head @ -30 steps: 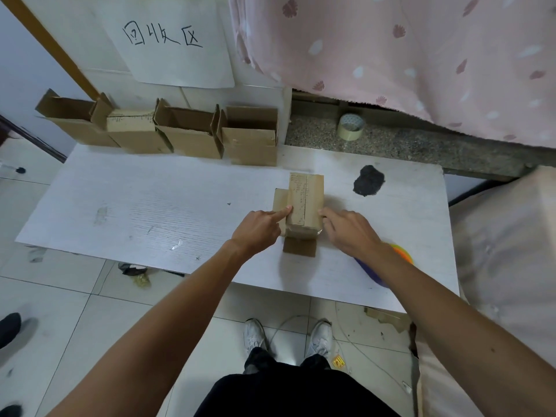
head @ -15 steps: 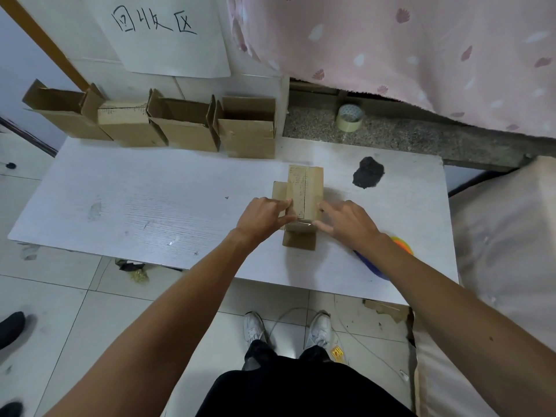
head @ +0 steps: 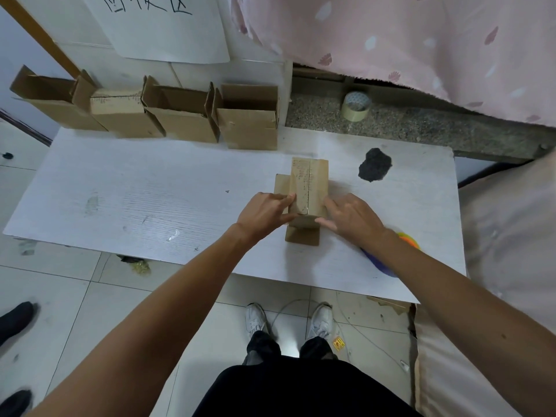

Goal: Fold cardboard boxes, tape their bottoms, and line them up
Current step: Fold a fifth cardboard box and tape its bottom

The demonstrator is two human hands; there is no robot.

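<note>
The cardboard box stands bottom-up on the tabletop, tape over its seam, its print too faint to read. The left hand has its grip pinching the near-left corner; the right hand has its grip spread against the right side. Beyond it stands a row of four boxes; above them a sign bears cropped handwriting ending in 区.

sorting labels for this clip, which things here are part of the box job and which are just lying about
Job: box between left hand and right hand; four boxes in a row at the back; tape roll on the ledge.

Lying about: black patch and coloured thing on table; paper sign; pink cloth.
</note>
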